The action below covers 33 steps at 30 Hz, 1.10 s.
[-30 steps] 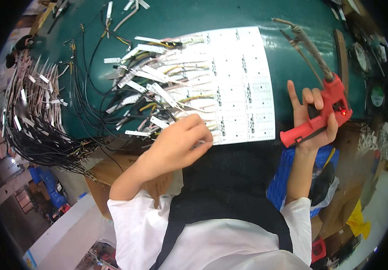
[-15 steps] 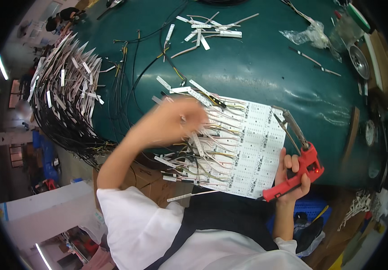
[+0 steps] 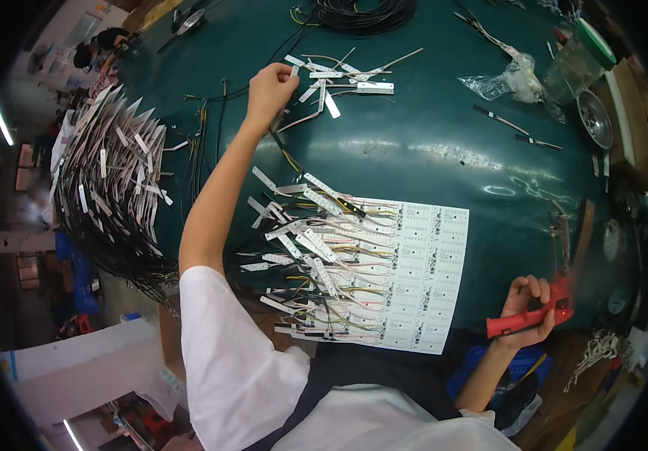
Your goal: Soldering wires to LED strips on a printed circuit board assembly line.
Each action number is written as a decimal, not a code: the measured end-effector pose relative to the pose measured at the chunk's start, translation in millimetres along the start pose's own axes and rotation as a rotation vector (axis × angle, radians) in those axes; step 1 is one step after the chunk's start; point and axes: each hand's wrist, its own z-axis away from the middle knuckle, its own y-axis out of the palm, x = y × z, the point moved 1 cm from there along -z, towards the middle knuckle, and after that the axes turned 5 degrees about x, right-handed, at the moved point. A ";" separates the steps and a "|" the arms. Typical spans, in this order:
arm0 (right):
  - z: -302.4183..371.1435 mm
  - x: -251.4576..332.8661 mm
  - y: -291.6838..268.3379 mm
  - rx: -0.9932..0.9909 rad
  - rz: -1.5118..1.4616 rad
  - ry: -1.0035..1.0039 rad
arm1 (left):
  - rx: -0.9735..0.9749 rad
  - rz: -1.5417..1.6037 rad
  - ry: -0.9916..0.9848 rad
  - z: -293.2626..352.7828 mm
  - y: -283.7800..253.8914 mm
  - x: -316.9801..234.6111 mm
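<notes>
In the head view, the left hand (image 3: 271,92) has its fingertips pressed nearly together on a small white strip (image 3: 294,71), with the loose strips (image 3: 375,88) just to its right, while the right hand (image 3: 522,302) curls round the red iron (image 3: 515,324), and the panel (image 3: 423,278) lies to that hand's left. A light pinch on the strip alone, with the iron's tip kept clear of the wires (image 3: 358,289), would probably work best. The strips look flat and thin (their leads seem bendy), the panel smooth and rectangular, the green desk (image 3: 391,161) glossy.
</notes>
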 end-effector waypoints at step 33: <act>15.2 -1.9 18.9 -0.050 0.281 0.154 | 0.206 0.192 0.389 82.3 40.0 -154.3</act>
